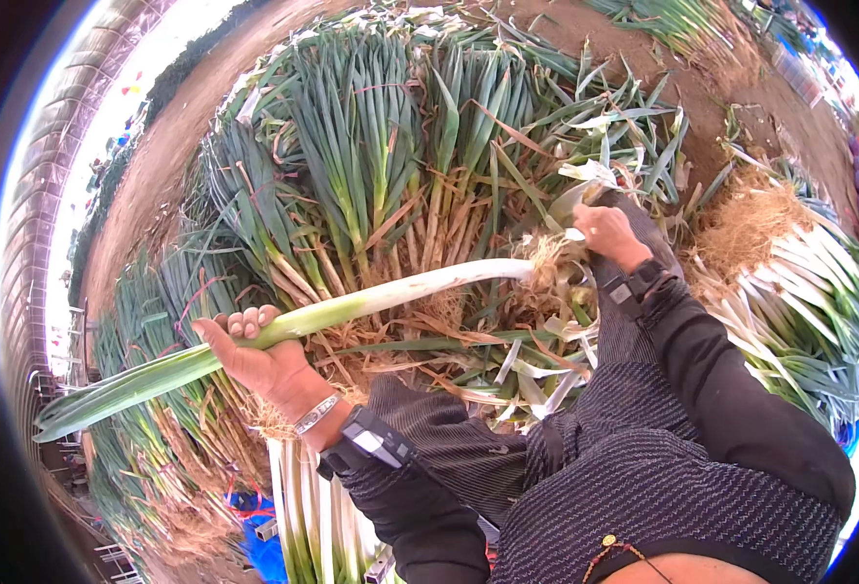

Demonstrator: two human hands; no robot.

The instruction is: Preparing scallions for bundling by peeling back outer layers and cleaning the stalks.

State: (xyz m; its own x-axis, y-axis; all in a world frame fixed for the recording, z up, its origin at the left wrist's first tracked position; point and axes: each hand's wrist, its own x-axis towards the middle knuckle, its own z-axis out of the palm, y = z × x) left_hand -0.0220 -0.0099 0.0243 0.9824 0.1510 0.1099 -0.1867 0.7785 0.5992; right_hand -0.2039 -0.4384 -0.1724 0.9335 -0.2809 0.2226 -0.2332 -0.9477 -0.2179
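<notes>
A long green onion point(400, 294) lies slantwise across the middle, its white stem and brown root tuft point(552, 258) to the right, its green leaves reaching far left. My left hand point(269, 365) is closed round its green part, the thumb stretched along it. By the root end, my right hand point(612, 237) has its fingers curled in. Pale, peeled-looking leaf pieces point(585, 175) lie against those fingers, but what the fingers grip is partly hidden. The right hand sits just beyond the roots, over my right knee.
Tied bundles of green onions point(361, 136) stand in front, with more unpeeled ones point(171, 389) at left. White, cleaned onions point(799, 302) are piled at right; others point(317, 516) stand below my left wrist. Torn leaves point(536, 375) litter the ground between my legs.
</notes>
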